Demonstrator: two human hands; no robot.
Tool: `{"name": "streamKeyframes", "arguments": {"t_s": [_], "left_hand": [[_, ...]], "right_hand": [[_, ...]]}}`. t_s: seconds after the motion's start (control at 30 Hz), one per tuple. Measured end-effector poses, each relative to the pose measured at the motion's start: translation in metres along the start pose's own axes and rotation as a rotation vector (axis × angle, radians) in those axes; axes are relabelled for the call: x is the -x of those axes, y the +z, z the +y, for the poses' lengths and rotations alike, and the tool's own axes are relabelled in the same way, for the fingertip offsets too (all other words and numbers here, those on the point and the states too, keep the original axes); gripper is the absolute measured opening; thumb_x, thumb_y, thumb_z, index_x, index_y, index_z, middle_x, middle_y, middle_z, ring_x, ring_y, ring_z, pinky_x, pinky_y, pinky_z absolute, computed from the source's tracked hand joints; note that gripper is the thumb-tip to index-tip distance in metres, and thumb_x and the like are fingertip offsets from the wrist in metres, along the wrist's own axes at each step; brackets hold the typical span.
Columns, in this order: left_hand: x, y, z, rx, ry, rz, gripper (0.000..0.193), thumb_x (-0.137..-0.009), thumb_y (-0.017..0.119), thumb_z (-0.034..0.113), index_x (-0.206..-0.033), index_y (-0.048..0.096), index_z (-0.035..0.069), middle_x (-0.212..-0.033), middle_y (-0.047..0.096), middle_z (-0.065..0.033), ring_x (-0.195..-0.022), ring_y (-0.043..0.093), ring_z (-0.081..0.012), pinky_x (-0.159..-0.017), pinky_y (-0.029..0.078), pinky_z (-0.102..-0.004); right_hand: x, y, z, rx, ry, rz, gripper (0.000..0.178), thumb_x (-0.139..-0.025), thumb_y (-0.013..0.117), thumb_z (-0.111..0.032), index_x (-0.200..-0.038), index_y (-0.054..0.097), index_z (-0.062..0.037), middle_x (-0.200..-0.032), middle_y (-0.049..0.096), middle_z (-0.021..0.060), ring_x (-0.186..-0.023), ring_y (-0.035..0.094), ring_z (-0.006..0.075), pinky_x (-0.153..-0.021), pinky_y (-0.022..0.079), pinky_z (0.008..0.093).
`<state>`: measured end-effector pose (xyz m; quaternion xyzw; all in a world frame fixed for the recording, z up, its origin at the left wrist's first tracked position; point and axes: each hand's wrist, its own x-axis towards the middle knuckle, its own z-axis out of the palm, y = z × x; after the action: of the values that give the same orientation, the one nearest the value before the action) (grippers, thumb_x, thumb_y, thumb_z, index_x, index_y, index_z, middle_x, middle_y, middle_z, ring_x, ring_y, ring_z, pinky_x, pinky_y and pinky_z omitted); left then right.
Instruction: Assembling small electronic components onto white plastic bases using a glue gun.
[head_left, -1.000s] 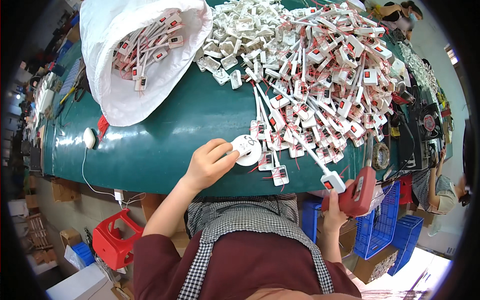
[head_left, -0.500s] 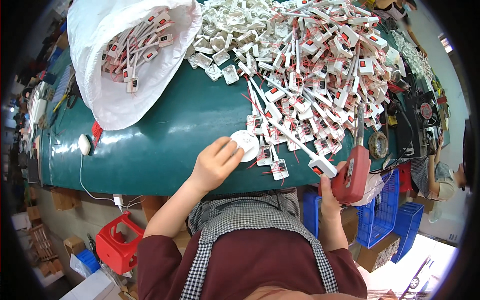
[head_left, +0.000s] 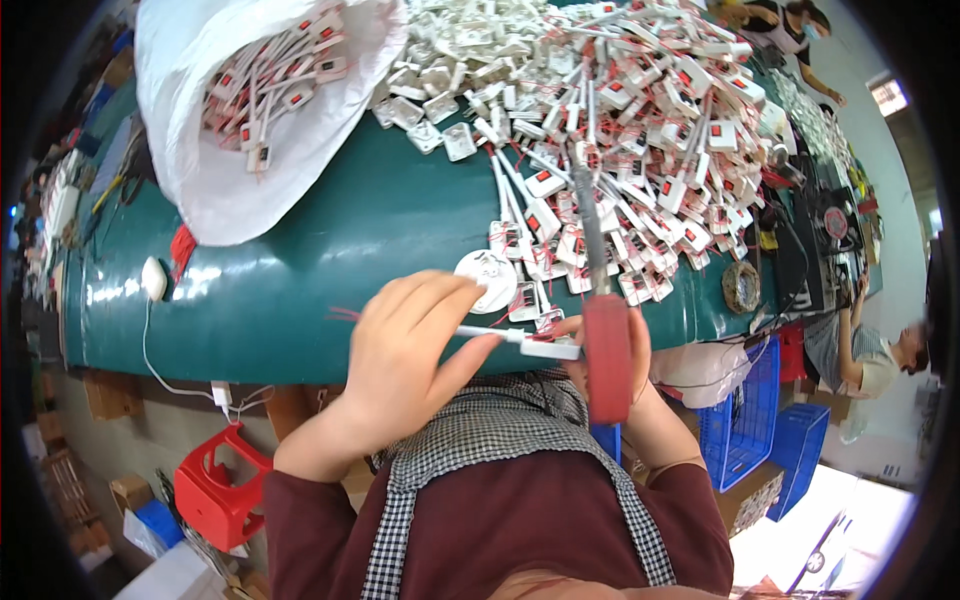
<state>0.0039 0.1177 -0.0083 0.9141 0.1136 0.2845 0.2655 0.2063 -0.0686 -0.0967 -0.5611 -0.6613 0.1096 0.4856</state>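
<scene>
A white switch piece, a small box on a slim stem, lies level between my hands over the table's near edge. My left hand is closed around its stem, and red wires stick out beyond the hand. With its fingertips my right hand steadies the box end. The same hand also grips a red-bodied tool whose long dark shaft points away over the pile; its exact kind is unclear. Just beyond my left fingers lies a round white disc. Switch pieces with red wires lie beside it.
A large pile of white switch pieces and loose white housings covers the far side. A white sack with more pieces stands far left. A red stool, blue crates and a round amber roll are nearby.
My right hand has brought the switch piece and red tool leftward, and the piece has turned level. My left hand has left the white disc and closed on the stem.
</scene>
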Motion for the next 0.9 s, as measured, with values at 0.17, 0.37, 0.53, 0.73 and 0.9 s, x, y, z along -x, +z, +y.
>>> {"name": "streamKeyframes", "arguments": {"t_s": [0.17,0.37,0.53,0.73,0.9], "left_hand": [[0.0,0.025,-0.019,1.34,-0.629,-0.755,0.051,-0.099,0.051,0.025,-0.145,0.035,0.006,-0.102,0.06,-0.0114,-0.08,0.062,-0.0148,-0.066,0.049,-0.0282],[0.014,0.028,-0.019,1.323,-0.696,-0.542,0.055,-0.097,0.055,0.015,-0.147,0.033,0.009,-0.099,0.053,-0.0043,-0.057,0.041,-0.0039,-0.046,0.036,-0.0177],[0.02,0.036,-0.011,1.291,-0.654,-0.512,0.064,-0.094,0.051,0.004,-0.151,0.023,0.008,-0.135,0.047,-0.0122,-0.097,0.062,-0.0136,-0.07,0.05,-0.0174],[0.031,0.056,-0.015,1.015,-0.298,-0.257,0.065,-0.088,0.055,0.001,-0.148,0.029,0.005,-0.135,0.049,-0.0108,-0.112,0.056,-0.0222,-0.093,0.045,-0.0272],[0.029,0.043,-0.009,0.969,-0.6,-0.132,0.04,-0.085,0.066,0.007,-0.123,0.054,0.0,-0.112,0.062,-0.0088,-0.096,0.062,-0.0172,-0.081,0.049,-0.0274]], "right_hand": [[-0.019,0.018,0.003,-0.045,-0.107,-0.046,0.086,-0.077,0.07,-0.001,-0.145,0.017,-0.0025,-0.106,0.063,0.0197,-0.087,0.067,0.0274,-0.075,0.053,0.038],[-0.033,0.031,-0.02,-0.375,0.2,0.184,0.097,-0.078,0.066,0.011,-0.149,0.004,-0.0075,-0.114,0.059,0.0198,-0.098,0.066,0.0265,-0.085,0.054,0.037],[-0.051,0.032,-0.038,-0.446,0.454,0.214,0.101,-0.079,0.068,0.009,-0.151,-0.001,-0.0092,-0.109,0.053,0.0141,-0.096,0.066,0.0258,-0.08,0.056,0.0345],[-0.055,0.047,-0.038,-0.521,0.567,0.259,0.099,-0.078,0.065,0.013,-0.151,0.003,-0.0098,-0.111,0.051,0.0114,-0.091,0.064,0.02,-0.079,0.055,0.0325],[-0.053,0.057,-0.036,-0.592,0.607,0.228,0.098,-0.078,0.064,0.015,-0.151,0.005,-0.0102,-0.108,0.047,0.0097,-0.087,0.063,0.0165,-0.076,0.054,0.0302]]}}
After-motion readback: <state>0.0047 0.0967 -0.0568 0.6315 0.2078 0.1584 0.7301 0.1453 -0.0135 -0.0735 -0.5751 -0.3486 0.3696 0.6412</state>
